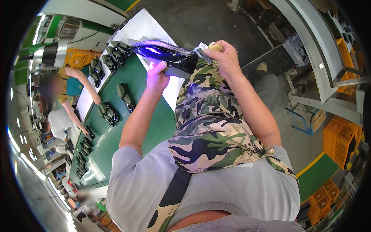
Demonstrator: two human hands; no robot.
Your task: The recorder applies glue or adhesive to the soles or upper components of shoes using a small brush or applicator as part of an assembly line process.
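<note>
A glossy black shoe (176, 56) with a grey sole is tilted on its side in front of my apron, and violet light glints off its upper. My left hand (157, 76) grips it from below, the thumb pressed to the sole side. Just beyond the shoe's right end, my right hand (225, 57) pinches a whitish and grey cloth-like wad (202, 49). A yellowish piece (216, 46) shows at the same fingers; whether it is part of the wad, I cannot tell.
Several black shoes (108, 113) with grey-green soles stand along the green worktop (150, 112) to the left. A co-worker (75, 79) reaches over its far side. Orange crates (340, 141) and a blue-framed stool (303, 120) are at the right.
</note>
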